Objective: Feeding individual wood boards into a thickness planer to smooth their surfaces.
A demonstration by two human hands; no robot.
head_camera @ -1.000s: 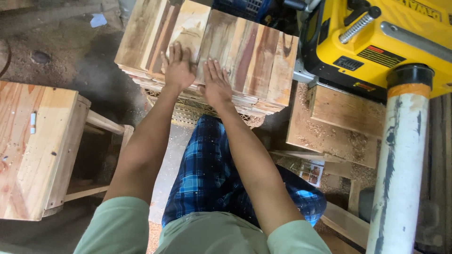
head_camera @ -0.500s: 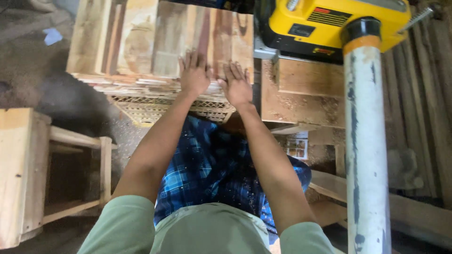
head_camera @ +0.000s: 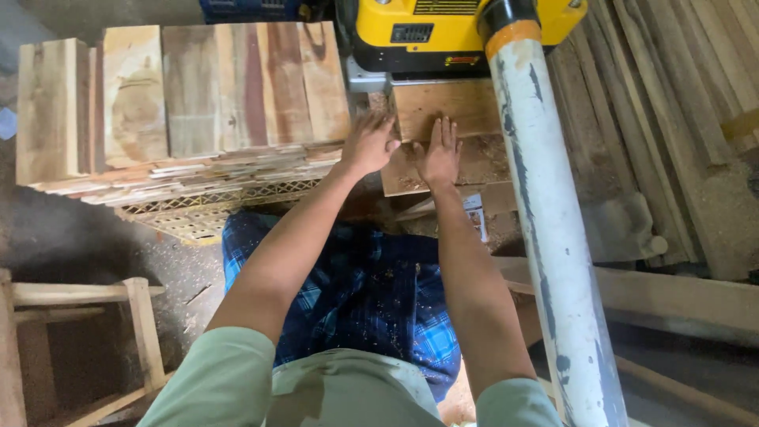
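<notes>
Board stack (head_camera: 190,103) lies left of planer (head_camera: 443,35).

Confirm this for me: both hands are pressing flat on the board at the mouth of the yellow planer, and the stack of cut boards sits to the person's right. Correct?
Not quite. In the head view the stack of cut boards sits to the person's left, not right. The rest holds: left hand and right hand lie flat on the board at the mouth of the yellow planer.

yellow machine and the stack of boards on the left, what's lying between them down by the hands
In the head view, the left hand lies between the stack of boards and the wood board feeding into the yellow machine.
</notes>
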